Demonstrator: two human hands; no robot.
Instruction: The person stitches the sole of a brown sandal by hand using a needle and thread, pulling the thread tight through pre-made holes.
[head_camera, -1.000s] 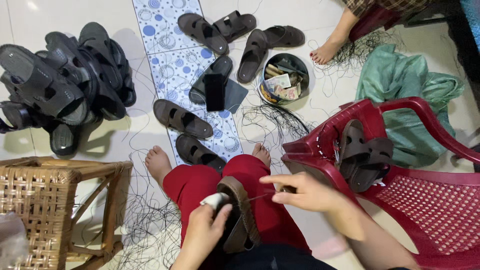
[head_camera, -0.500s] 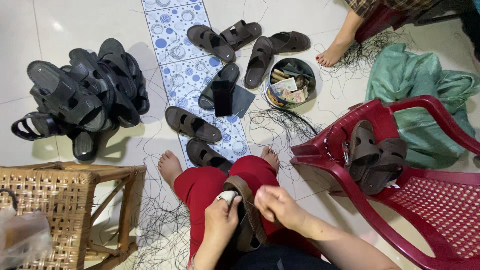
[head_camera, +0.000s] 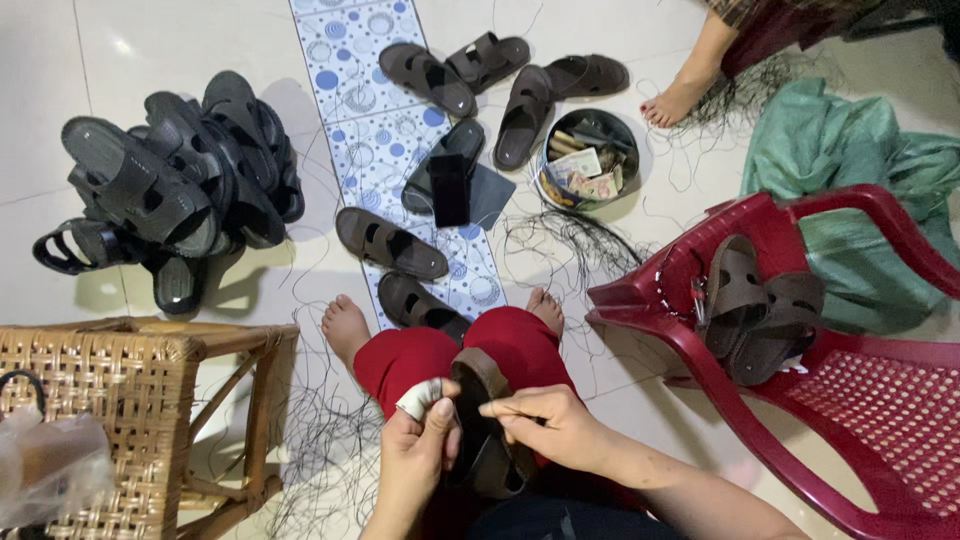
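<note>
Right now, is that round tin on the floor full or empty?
Partly full. The tin stands lidless by the dark sandals, and banknotes and small items lie inside it, below its rim.

Brown sandal (head_camera: 485, 420) between both hands

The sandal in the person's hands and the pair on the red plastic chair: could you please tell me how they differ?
The sandal in hand rests on the lap, gripped by the left hand and pinched by the right hand; the pair on the red chair lies untouched. The held one is single and lies lengthwise away from the person; the chair's two overlap on the seat. All are dark brown strap sandals.
</note>
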